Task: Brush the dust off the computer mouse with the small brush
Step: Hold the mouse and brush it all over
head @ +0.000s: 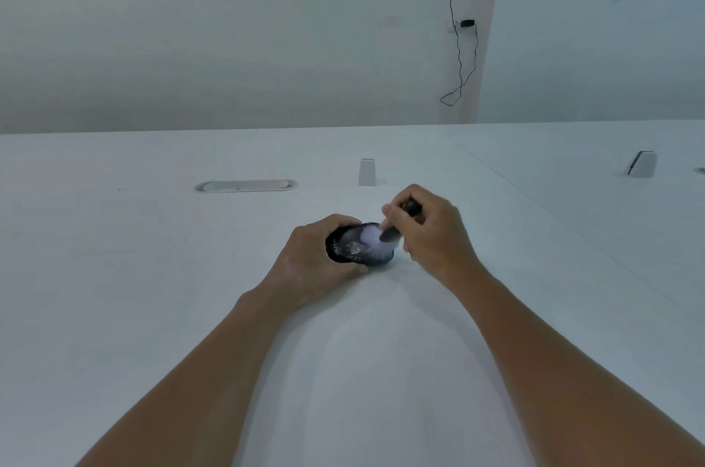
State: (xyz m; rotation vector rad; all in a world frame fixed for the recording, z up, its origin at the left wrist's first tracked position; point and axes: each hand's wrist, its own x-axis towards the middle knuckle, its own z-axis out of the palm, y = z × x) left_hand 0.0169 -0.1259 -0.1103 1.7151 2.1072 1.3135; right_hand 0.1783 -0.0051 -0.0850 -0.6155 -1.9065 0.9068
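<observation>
The computer mouse [353, 247] lies on the white worktop [152, 294] in front of me, its long axis running left to right. My left hand [318, 260] grips its left end, fingers curled round the shell. Pale dust shows on the dark top. From the right, my right hand [427, 233] pinches the small brush [389, 233], bristles touching the mouse's right half; I judge the next sweep should run along that axis, rightward off the free end.
</observation>
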